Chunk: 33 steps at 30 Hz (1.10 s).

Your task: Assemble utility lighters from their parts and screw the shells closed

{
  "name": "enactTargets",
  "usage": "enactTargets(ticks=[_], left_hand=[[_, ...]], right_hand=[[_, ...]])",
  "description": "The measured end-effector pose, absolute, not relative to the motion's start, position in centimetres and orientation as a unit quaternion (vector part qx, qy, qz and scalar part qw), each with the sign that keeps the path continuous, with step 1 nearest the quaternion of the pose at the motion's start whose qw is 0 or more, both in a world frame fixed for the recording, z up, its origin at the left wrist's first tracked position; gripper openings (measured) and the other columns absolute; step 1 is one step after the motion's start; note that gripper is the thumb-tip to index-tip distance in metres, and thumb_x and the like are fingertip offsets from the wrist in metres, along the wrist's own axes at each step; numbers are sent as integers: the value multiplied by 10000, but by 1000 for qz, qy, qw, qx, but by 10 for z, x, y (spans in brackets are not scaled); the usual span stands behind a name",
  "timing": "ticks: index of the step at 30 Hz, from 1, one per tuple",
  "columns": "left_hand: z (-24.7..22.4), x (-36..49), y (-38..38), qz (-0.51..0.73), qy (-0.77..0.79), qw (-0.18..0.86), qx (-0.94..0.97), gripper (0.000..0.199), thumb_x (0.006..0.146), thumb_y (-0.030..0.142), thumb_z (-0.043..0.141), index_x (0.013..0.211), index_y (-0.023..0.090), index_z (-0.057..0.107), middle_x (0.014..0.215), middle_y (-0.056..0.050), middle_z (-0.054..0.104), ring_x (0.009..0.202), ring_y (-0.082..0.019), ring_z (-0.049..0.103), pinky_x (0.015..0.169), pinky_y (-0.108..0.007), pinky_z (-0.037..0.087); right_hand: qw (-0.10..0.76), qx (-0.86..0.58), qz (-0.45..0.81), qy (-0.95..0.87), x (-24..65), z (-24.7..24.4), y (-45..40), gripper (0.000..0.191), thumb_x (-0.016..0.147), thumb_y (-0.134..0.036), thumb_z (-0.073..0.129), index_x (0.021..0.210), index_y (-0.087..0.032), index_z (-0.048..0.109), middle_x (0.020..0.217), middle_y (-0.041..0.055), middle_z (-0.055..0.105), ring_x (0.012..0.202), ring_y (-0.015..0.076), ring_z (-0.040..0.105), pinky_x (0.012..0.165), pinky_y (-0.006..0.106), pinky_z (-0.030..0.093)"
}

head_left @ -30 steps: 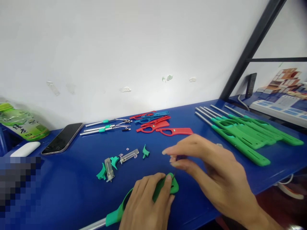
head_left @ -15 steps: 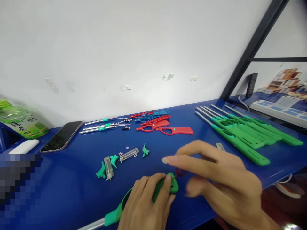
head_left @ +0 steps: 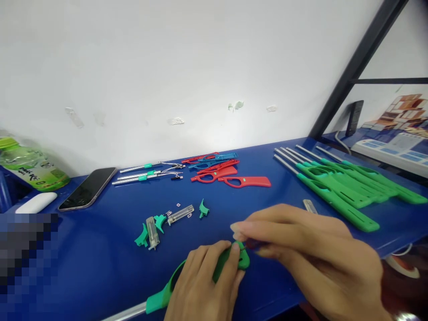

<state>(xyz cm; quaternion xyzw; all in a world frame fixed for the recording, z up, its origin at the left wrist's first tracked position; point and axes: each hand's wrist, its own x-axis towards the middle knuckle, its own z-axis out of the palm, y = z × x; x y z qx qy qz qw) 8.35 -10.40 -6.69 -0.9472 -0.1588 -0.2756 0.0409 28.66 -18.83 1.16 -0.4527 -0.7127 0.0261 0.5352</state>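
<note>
My left hand (head_left: 207,281) lies over a green stick lighter (head_left: 243,259), fingers wrapped round its handle and holding it down on the blue table. The lighter's metal tube (head_left: 129,313) points toward the lower left; much of its body is hidden under the hand. Close by, my right hand (head_left: 310,254) is closed in a pinch on a small screwdriver (head_left: 253,244) with a dark red handle, mostly covered by the fingers. Its thin shaft meets the end of the lighter's handle. Left of the hands lie green triggers (head_left: 203,208) and clear fuel tanks (head_left: 181,215).
Finished-looking green lighters (head_left: 337,200) lie at the right, a clear tank (head_left: 310,206) beside them. Red handle shells (head_left: 249,181), blue shells (head_left: 214,160) and metal tubes with wires (head_left: 137,178) line the back. A phone (head_left: 88,189) and bottle (head_left: 31,167) are at left.
My right hand's raised fingers have come down and closed around the screwdriver's handle. My left hand and the lighter have stayed in place.
</note>
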Motion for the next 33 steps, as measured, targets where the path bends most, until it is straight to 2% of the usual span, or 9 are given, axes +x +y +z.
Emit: enactTargets(ticks=[4, 7, 10, 13, 17, 22, 28, 30, 33], left_hand=[[-67, 81, -104, -269, -135, 46, -952, 396, 1125, 269, 457, 1488, 213, 604, 1311, -108, 764, 1057, -281, 783, 861, -472, 701], [-66, 82, -104, -261, -151, 27, -953, 381, 1125, 264, 469, 1478, 225, 607, 1276, -87, 776, 1034, -260, 791, 829, -431, 703], [-65, 84, -106, -268, -163, 13, -949, 338, 1121, 253, 486, 1426, 230, 631, 1222, -63, 791, 993, -243, 798, 801, -410, 702], [-65, 86, -106, -281, -159, 20, -946, 323, 1114, 241, 495, 1405, 213, 634, 1229, -68, 790, 1002, -252, 798, 799, -420, 701], [-65, 87, -105, -289, -159, 34, -944, 322, 1108, 229, 510, 1404, 205, 633, 1222, -74, 790, 1003, -258, 800, 799, -419, 698], [-65, 86, -104, -290, -148, 32, -945, 325, 1104, 225, 523, 1413, 197, 624, 1210, -70, 792, 986, -248, 804, 780, -400, 697], [-65, 87, -104, -295, -146, 25, -944, 336, 1116, 227, 496, 1425, 193, 624, 1226, -70, 785, 1002, -251, 799, 779, -408, 699], [-66, 87, -104, -295, -148, 25, -944, 332, 1120, 235, 494, 1420, 199, 631, 1225, -65, 786, 1001, -248, 798, 781, -406, 698], [-67, 86, -104, -298, -150, 32, -942, 321, 1118, 243, 504, 1406, 211, 644, 1234, -63, 785, 1012, -248, 796, 804, -408, 696]], right_hand=[[563, -435, -4, -703, 285, 13, -186, 319, 939, -56, 765, 1186, -253, 811, 970, 10, 773, 875, 150, 755, 754, 221, 670], [543, -472, -10, -694, 285, 14, -187, 267, 993, -161, 744, 1241, -251, 788, 1059, 43, 781, 924, 178, 767, 806, 257, 676], [527, -484, 25, -698, 286, 14, -189, 348, 1032, -78, 615, 1311, -245, 742, 1218, 37, 813, 1052, 168, 795, 907, 232, 658], [548, -476, 17, -688, 286, 12, -187, 399, 987, -8, 650, 1271, -269, 752, 1092, -2, 827, 928, 143, 791, 826, 219, 659], [541, -509, -60, -667, 288, 11, -187, 308, 971, -130, 773, 1245, -268, 787, 957, 14, 760, 815, 157, 747, 735, 244, 652], [508, -515, 23, -690, 290, 14, -192, 439, 1056, -39, 531, 1361, -286, 725, 1268, 3, 789, 999, 121, 772, 845, 189, 642], [550, -497, -35, -670, 290, 11, -187, 283, 960, -136, 805, 1208, -273, 810, 890, -9, 737, 789, 140, 691, 717, 227, 629], [538, -500, -13, -678, 292, 12, -190, 278, 1019, -192, 739, 1270, -293, 802, 1005, 21, 767, 863, 160, 734, 737, 243, 646], [514, -491, 74, -700, 293, 14, -195, 442, 1081, -108, 565, 1426, -337, 718, 1292, 11, 783, 1091, 161, 778, 880, 237, 662]])
